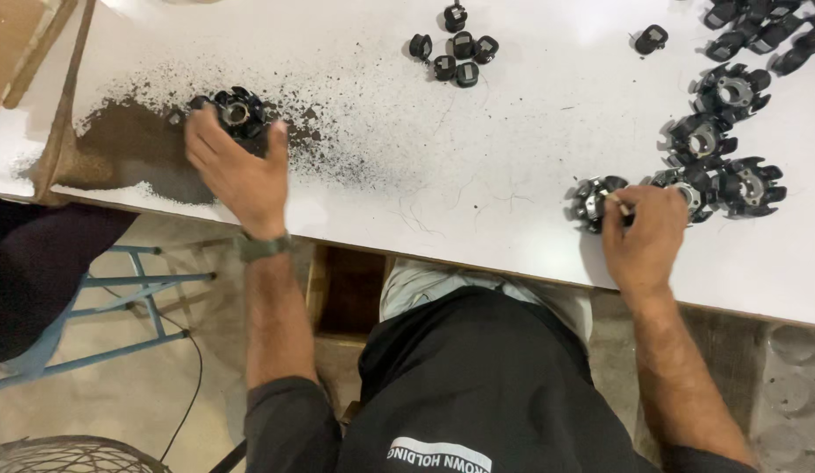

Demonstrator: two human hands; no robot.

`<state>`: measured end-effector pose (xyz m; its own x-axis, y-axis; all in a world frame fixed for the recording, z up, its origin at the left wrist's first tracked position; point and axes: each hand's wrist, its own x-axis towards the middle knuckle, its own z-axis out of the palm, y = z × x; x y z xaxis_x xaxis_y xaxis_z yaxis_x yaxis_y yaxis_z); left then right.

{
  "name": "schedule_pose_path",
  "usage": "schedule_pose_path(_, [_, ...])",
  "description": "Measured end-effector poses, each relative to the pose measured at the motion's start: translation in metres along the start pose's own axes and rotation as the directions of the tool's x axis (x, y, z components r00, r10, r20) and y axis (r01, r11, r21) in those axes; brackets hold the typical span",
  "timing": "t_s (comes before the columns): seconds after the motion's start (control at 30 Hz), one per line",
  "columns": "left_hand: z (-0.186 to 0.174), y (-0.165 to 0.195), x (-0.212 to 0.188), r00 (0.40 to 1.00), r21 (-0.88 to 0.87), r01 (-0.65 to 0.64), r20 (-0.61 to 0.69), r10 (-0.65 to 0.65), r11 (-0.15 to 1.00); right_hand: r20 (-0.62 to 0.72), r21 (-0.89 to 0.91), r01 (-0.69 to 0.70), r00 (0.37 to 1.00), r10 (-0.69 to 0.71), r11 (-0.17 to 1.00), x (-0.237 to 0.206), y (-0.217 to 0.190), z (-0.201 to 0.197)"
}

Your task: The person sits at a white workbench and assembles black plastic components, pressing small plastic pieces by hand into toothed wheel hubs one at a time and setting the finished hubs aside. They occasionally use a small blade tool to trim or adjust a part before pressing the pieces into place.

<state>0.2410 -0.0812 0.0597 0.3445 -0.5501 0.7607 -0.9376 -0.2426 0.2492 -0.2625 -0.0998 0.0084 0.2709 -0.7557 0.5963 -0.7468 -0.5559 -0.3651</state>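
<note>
Black finned parts (721, 92), white table (530, 123) (dark speckled dust (136, 144)).

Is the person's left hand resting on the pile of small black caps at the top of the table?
No, the left hand grips a round black finned part amid dark powder, while the small black caps lie apart, untouched.

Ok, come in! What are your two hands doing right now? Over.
Left hand gripping a black finned round part over dark powder. Right hand on another finned part at the table edge. More finned parts beside it. Nothing blocking.
</note>
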Motion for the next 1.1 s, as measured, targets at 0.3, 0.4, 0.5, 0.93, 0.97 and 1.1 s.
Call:
schedule_pose_path(0.3, [0.029, -0.012, 0.047, 0.725, 0.197, 0.228, 0.619, -0.302, 0.953, 0.022, -0.131, -0.031, 0.999, 0.034, 0.991, 0.009, 0.034, 0.002])
schedule_pose_path(0.4, [0.028, 0.007, 0.029, 0.761, -0.018, 0.005, 0.649, 0.008, 1.000, 0.024, -0.118, -0.051, 0.998, 0.054, 0.992, 0.009, 0.034, 0.002])
schedule_pose_path(0.5, [0.022, 0.028, 0.010, 0.700, -0.126, -0.239, 0.665, 0.260, 0.963, 0.022, -0.119, -0.044, 0.999, 0.047, 0.992, 0.010, 0.035, 0.001])
schedule_pose_path(0.93, [0.000, 0.158, -0.076, 0.682, -0.508, -0.023, 0.621, 0.385, 0.861, -0.013, -0.051, -0.102, 0.995, 0.102, 0.993, 0.019, 0.029, -0.003])
schedule_pose_path(0.97, [0.000, 0.161, -0.074, 0.614, -0.596, -0.036, 0.620, 0.488, 0.802, -0.027, -0.063, -0.089, 0.996, 0.088, 0.994, 0.020, 0.029, -0.004])
schedule_pose_path(1.1, [-0.006, 0.172, -0.069, 0.337, -0.775, 0.081, 0.613, 0.714, 0.627, -0.016, -0.063, -0.119, 0.993, 0.118, 0.991, 0.019, 0.026, -0.007])
